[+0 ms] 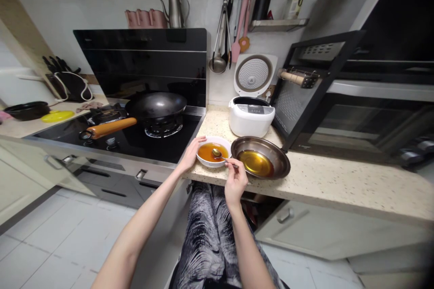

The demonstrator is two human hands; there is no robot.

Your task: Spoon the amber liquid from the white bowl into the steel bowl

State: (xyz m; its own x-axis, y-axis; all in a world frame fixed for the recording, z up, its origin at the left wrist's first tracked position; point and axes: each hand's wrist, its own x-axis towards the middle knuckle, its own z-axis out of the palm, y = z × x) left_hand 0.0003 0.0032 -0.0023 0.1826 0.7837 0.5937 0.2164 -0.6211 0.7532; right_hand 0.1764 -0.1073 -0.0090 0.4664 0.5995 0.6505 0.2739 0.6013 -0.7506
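Note:
A white bowl (213, 164) of reddish-brown liquid stands at the counter's front edge, just right of the stove. My left hand (190, 155) holds it by its left side, fingers along the rim. Pinched in my right hand (236, 181) is the handle of a metal spoon (217, 153), whose head is over or in the liquid; how deep it dips, I cannot tell. Close against the bowl's right side sits a dark metal basin (282, 159) with clear yellow liquid in it, partly behind my right hand.
Behind the bowl is a white rice cooker (251, 122), lid raised. A wok (156, 104) with an orange handle rests on the stove to the left. An oven (373, 122) stands at right. Utensils (224, 36) hang on the wall.

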